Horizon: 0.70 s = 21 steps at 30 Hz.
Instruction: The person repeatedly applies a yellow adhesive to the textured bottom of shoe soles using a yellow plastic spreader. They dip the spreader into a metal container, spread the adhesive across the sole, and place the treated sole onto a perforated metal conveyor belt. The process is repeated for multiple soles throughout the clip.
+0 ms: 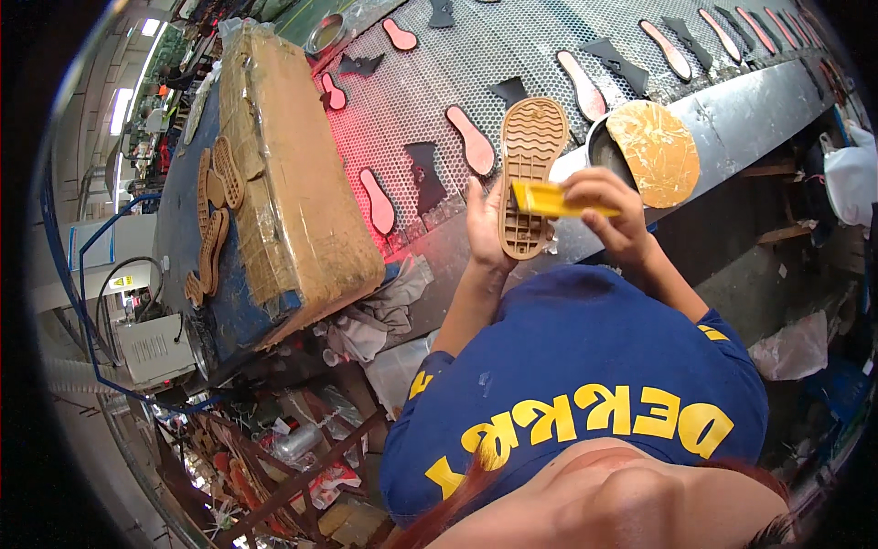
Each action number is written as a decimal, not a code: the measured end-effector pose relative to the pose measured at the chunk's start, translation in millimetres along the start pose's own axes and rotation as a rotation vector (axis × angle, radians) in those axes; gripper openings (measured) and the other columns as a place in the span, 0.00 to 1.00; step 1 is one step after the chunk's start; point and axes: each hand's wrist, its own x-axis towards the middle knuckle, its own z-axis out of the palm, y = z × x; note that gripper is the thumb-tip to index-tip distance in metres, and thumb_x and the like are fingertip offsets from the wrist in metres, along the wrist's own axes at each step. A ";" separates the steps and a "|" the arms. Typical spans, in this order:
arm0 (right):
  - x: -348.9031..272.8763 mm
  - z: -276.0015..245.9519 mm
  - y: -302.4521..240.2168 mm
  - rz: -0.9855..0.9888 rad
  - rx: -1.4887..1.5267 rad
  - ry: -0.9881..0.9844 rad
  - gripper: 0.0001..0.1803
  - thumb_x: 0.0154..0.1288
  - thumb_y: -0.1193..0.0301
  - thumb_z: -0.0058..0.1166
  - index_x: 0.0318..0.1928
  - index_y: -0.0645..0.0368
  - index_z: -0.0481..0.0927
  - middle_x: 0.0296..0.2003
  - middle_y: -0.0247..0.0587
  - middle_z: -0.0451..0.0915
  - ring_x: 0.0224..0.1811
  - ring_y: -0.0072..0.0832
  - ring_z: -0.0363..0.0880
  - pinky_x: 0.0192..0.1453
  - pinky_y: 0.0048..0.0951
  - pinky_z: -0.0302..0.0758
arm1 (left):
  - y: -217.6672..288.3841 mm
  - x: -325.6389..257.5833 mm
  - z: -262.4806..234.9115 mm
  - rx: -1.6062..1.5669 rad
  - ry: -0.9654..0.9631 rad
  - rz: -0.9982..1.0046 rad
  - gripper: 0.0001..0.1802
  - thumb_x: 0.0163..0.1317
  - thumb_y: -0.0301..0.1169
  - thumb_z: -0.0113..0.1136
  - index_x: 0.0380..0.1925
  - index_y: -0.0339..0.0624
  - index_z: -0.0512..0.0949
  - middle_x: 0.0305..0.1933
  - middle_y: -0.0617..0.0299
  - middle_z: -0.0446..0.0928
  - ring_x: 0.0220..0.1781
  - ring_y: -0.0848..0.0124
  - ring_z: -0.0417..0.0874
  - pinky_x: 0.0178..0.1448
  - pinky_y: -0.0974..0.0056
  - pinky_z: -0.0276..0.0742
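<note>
A tan shoe sole (pixel 534 128) stands lengthwise in my left hand (pixel 485 224), gripped along its left edge. Wavy ridges cover its front part and a grid of square hollows its heel part. My right hand (pixel 611 212) pinches a flat yellow tool (pixel 540 199) held across the sole's middle. Its working end is blurred, so I cannot tell its exact kind or whether it touches the sole. Close to my right hand, a tan round lid or board (pixel 654 151) partly covers a dark round pan (pixel 608 151) at the edge of the work surface.
Pink insoles (pixel 471 139) and black shoe uppers (pixel 425 174) lie in rows on the perforated conveyor (pixel 512 55), bordered by a metal ledge (pixel 732 114). A big cardboard box (pixel 293 156) stands left, beside more tan soles (pixel 215 229) on a blue surface. A metal tin (pixel 326 35) sits beyond.
</note>
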 end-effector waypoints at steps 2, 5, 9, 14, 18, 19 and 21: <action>3.0 3.9 9.2 -0.011 -0.106 0.115 0.11 0.66 0.69 0.56 0.42 0.64 0.79 0.46 0.48 0.79 0.50 0.40 0.79 0.55 0.34 0.74 | -0.3 1.9 -12.2 0.036 -0.080 -0.012 0.45 0.66 0.68 0.22 0.62 0.40 0.64 0.45 0.47 0.78 0.36 0.56 0.84 0.30 0.53 0.84; 1.9 9.3 9.6 -0.003 -0.152 0.103 0.10 0.65 0.71 0.56 0.44 0.64 0.78 0.46 0.48 0.78 0.50 0.40 0.79 0.54 0.34 0.74 | -2.4 0.3 -9.3 0.095 -0.058 -0.015 0.44 0.67 0.67 0.20 0.60 0.41 0.65 0.45 0.48 0.78 0.36 0.56 0.83 0.30 0.53 0.84; -6.8 15.5 -1.9 -0.001 -0.132 0.042 0.10 0.64 0.73 0.57 0.44 0.64 0.77 0.47 0.49 0.78 0.50 0.41 0.79 0.55 0.35 0.75 | -2.7 2.8 -4.7 0.107 0.003 0.020 0.45 0.67 0.67 0.19 0.60 0.39 0.65 0.47 0.48 0.78 0.38 0.59 0.83 0.34 0.56 0.85; -18.4 19.5 -19.9 -0.012 -0.073 -0.072 0.11 0.63 0.74 0.58 0.45 0.64 0.76 0.48 0.49 0.77 0.51 0.41 0.78 0.56 0.35 0.74 | 0.1 8.3 -4.3 0.190 0.067 0.056 0.48 0.67 0.68 0.17 0.59 0.35 0.66 0.48 0.44 0.78 0.39 0.60 0.84 0.40 0.56 0.84; -19.1 18.6 -24.4 -0.028 -0.023 -0.142 0.12 0.63 0.73 0.58 0.45 0.64 0.76 0.48 0.49 0.76 0.52 0.42 0.77 0.56 0.36 0.74 | 5.5 7.4 -14.9 0.137 -0.023 0.038 0.54 0.62 0.72 0.16 0.60 0.32 0.64 0.49 0.38 0.77 0.36 0.54 0.84 0.41 0.52 0.83; -19.1 18.1 -24.7 -0.032 -0.008 -0.153 0.12 0.64 0.72 0.58 0.45 0.63 0.75 0.49 0.49 0.76 0.52 0.41 0.77 0.56 0.36 0.74 | 7.5 7.3 -15.8 0.098 -0.022 0.017 0.56 0.60 0.74 0.14 0.61 0.31 0.63 0.49 0.35 0.76 0.37 0.51 0.84 0.42 0.51 0.83; -18.5 13.7 -24.8 -0.012 0.003 -0.172 0.12 0.65 0.71 0.57 0.46 0.63 0.75 0.49 0.49 0.76 0.52 0.41 0.77 0.57 0.36 0.74 | 8.1 5.9 -8.6 0.086 0.002 0.003 0.58 0.59 0.75 0.13 0.61 0.30 0.63 0.49 0.35 0.76 0.37 0.51 0.84 0.42 0.51 0.83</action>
